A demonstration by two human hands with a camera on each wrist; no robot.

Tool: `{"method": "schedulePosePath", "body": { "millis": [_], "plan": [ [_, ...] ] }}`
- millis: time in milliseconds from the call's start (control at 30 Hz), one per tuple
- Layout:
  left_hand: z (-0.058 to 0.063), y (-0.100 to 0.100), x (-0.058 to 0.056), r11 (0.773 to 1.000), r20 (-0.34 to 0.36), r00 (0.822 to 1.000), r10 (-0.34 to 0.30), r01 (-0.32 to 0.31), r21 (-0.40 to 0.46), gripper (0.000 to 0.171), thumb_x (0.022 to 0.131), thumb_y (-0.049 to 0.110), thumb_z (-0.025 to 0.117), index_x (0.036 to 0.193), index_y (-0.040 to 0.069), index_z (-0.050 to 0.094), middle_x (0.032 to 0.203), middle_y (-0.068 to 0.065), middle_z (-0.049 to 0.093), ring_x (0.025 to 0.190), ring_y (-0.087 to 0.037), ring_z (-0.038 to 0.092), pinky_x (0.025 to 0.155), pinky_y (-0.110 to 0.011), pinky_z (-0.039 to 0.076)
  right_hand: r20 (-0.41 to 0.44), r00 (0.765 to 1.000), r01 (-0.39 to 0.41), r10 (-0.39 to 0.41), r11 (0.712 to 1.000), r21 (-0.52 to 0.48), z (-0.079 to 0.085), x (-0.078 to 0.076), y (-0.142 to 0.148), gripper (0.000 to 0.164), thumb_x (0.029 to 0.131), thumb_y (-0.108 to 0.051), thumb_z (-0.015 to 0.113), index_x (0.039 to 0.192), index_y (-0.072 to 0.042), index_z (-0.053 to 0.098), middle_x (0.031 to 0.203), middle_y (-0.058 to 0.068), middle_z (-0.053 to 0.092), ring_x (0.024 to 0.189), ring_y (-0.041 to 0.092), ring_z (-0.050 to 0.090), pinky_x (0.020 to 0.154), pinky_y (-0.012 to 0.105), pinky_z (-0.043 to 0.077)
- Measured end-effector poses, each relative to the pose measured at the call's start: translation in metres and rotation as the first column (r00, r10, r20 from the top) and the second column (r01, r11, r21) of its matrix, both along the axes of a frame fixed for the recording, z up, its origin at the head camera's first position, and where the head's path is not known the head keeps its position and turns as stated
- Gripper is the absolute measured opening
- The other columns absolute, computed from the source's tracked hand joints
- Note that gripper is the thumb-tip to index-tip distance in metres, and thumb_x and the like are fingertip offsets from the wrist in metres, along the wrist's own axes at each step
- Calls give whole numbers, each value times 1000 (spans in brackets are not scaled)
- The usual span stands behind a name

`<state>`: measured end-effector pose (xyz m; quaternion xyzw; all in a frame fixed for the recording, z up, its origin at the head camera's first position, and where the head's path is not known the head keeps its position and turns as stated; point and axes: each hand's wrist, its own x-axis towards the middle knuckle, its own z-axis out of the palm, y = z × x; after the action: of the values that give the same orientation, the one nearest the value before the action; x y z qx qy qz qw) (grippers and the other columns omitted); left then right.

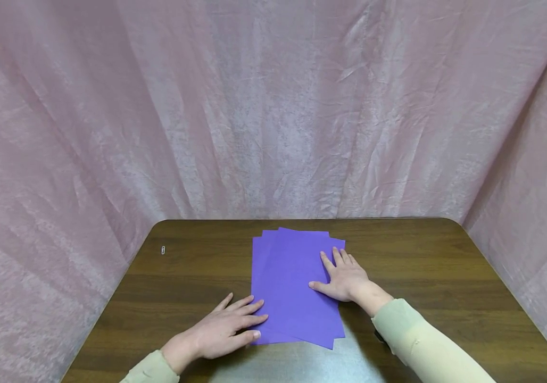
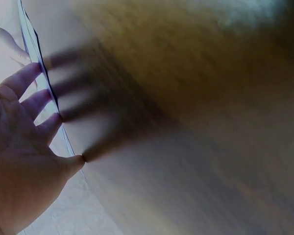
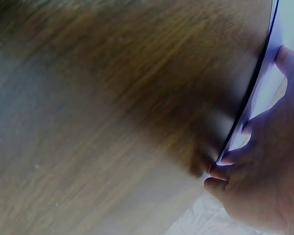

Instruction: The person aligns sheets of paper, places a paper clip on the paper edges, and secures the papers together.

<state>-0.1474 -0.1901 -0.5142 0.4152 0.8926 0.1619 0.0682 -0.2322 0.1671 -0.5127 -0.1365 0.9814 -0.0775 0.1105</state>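
Several purple sheets of paper [image 1: 297,282] lie overlapped and slightly fanned at the middle of the wooden table, their corners out of line. My left hand [image 1: 223,327] rests at the sheets' lower left edge, fingers spread and straight, fingertips on the paper. On the right side of the stack, my right hand [image 1: 345,276] lies with fingers spread and its thumb reaching in over the top sheet. In the left wrist view, fingertips of the left hand [image 2: 27,132] meet the paper's thin edge. The right wrist view shows the right hand [image 3: 269,147] along the opposite edge.
A small paper clip [image 1: 163,250] lies near the table's far left corner. The brown wood-grain table [image 1: 422,266] has rounded far corners. Pink curtains [image 1: 273,106] hang behind it and at both sides. Glare brightens the table near its front.
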Motion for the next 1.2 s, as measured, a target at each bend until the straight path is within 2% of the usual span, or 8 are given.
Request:
{"method": "schedulePosePath", "body": {
  "millis": [333,633,800,900,1000,1067,1100,1200],
  "plan": [
    [1,2,1,1000,4,1000,9,-9,21,51,109,52,39,144,22,61,157,-3,46,148,-31,36,115,-70,19,-10,1000,-7,7,1000,16,-11,-4,1,101,92,-81,41,164,-13,21,167,26,14,153,44,12,123,55,13],
    [4,10,-6,996,38,996,83,-84,12,51,108,57,36,132,29,70,149,2,54,143,-27,42,117,-69,17,-21,1000,-10,10,1000,6,-10,-3,2,100,93,-79,42,164,-11,23,166,26,15,153,44,12,123,57,7],
    [14,22,-14,991,103,986,128,-130,13,52,110,53,33,124,25,74,138,3,62,134,-26,50,115,-70,20,-55,998,-5,0,996,-91,-6,-1,10,96,96,-78,37,162,-8,27,165,26,20,153,45,15,122,60,6],
    [25,25,-21,984,179,972,152,-165,63,53,112,48,30,130,18,71,136,1,64,134,-28,51,116,-66,23,-74,997,9,-27,973,-231,3,0,16,93,99,-74,35,161,-4,29,164,27,22,152,46,15,121,63,7],
    [36,23,-29,958,304,935,180,-237,160,56,113,45,27,142,13,62,144,-5,58,140,-29,45,118,-58,26,-63,997,27,-52,937,-348,15,0,24,91,101,-71,33,160,-2,28,164,28,22,152,47,15,120,64,8],
    [43,21,-35,930,395,899,190,-294,222,60,113,46,23,149,11,53,153,-8,50,146,-30,37,120,-54,25,-37,998,33,-53,911,-411,21,0,32,90,103,-69,32,161,0,25,164,29,20,151,49,13,119,66,8],
    [46,20,-38,910,442,875,196,-330,250,62,112,49,21,152,10,50,156,-8,46,148,-29,35,121,-52,24,-21,999,35,-49,898,-438,24,1,35,89,104,-67,31,161,1,23,164,30,18,151,50,12,119,67,8],
    [55,17,-46,835,591,782,196,-449,318,70,111,55,18,157,9,41,161,-10,39,150,-33,30,122,-54,19,61,997,79,-55,839,-538,34,4,46,87,106,-63,30,161,3,15,166,28,14,153,47,8,120,64,7]
  ]
}}
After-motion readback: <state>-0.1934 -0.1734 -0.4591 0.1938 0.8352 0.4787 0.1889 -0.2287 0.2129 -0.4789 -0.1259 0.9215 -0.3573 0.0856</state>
